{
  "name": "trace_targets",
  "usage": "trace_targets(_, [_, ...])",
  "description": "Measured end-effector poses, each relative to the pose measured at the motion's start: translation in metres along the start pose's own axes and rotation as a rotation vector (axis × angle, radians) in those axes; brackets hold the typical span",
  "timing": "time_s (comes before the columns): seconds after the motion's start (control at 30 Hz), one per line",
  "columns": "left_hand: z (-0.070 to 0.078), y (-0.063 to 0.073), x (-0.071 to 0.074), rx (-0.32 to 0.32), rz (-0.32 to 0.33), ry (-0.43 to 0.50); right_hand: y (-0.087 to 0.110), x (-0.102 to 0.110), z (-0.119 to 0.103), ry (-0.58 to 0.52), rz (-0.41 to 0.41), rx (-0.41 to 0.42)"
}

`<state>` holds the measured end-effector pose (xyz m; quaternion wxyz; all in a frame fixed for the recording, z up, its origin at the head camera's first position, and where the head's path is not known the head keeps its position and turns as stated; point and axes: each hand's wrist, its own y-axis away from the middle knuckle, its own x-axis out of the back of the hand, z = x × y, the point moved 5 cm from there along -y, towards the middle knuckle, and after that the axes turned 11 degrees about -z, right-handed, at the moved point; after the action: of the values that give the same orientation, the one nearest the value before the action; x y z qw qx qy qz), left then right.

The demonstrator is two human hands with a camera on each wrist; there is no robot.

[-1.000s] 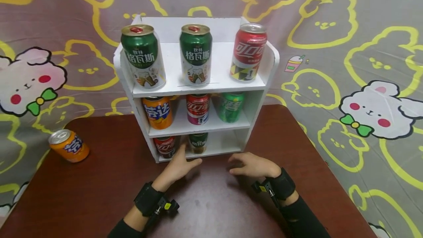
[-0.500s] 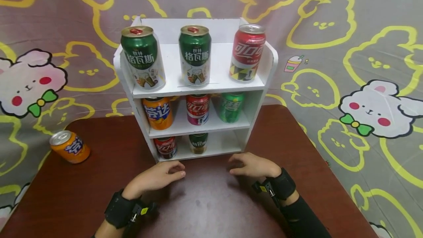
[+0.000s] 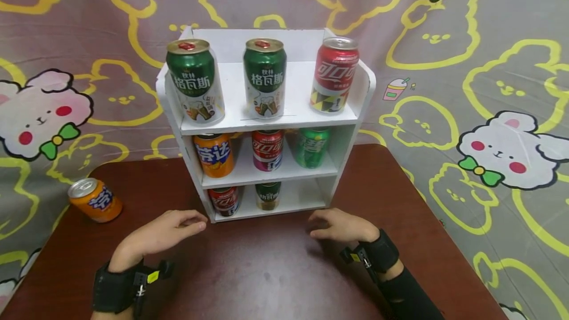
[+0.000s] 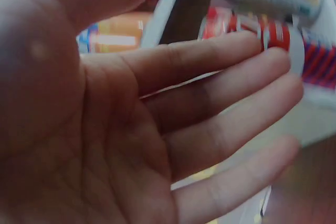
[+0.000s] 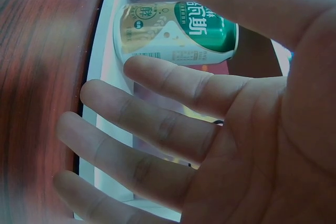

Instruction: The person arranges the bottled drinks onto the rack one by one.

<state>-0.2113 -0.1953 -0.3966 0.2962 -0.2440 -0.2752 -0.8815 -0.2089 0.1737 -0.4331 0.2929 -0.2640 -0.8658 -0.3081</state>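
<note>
My left hand (image 3: 160, 233) is held over the table, left of the white shelf's foot, fingers spread and relaxed with nothing in them. In the left wrist view its palm shows, with a red can (image 4: 273, 38) beyond the fingertips. My right hand (image 3: 344, 226) rests near the shelf's lower right corner, also holding nothing, its fingers loosely extended in the right wrist view. Past them a green-and-white can (image 5: 178, 32) stands on the bottom tier, beside the red can there. To the left of my left hand an orange soda can (image 3: 97, 200) stands alone on the table.
The white three-tier shelf (image 3: 266, 178) holds two green-and-white cans (image 3: 265, 80) and a red can (image 3: 335, 75) on top. An orange can (image 3: 214, 156), a red can (image 3: 267, 151) and a green can (image 3: 312, 148) fill the middle tier. A patterned cloth (image 3: 426, 162) hangs behind.
My left hand has drawn back from the bottom tier, moving left across the table toward the lone orange can. The right hand stays where it was, and the cans have not moved.
</note>
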Motion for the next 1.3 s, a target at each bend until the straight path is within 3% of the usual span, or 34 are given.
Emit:
trace_targets(0.33, [-0.044,0.009,0.022,0.2,0.173,-0.068,-0.001,0.001,0.0,0.001,-0.008,0.009])
trace_targets(0.4, [-0.053,0.014,0.029,0.231,0.252,-0.095,-0.001,0.002,0.0,0.004,-0.005,0.008])
trace_targets(0.57, [-0.069,0.034,0.046,0.33,0.534,-0.144,0.0,0.002,0.001,0.009,-0.006,0.002])
trace_targets(0.67, [-0.077,0.045,0.051,0.423,0.617,-0.096,0.001,0.001,0.001,0.01,-0.007,0.0])
trace_targets(0.83, [-0.092,0.058,0.052,0.574,0.596,0.006,0.001,0.001,0.0,0.008,-0.004,-0.002])
trace_targets(1.17, [-0.121,0.083,0.054,0.769,0.524,0.108,0.002,-0.001,-0.001,-0.006,-0.012,-0.002])
trace_targets(1.3, [-0.129,0.091,0.055,0.852,0.547,0.12,0.002,-0.001,-0.002,0.003,-0.006,0.015])
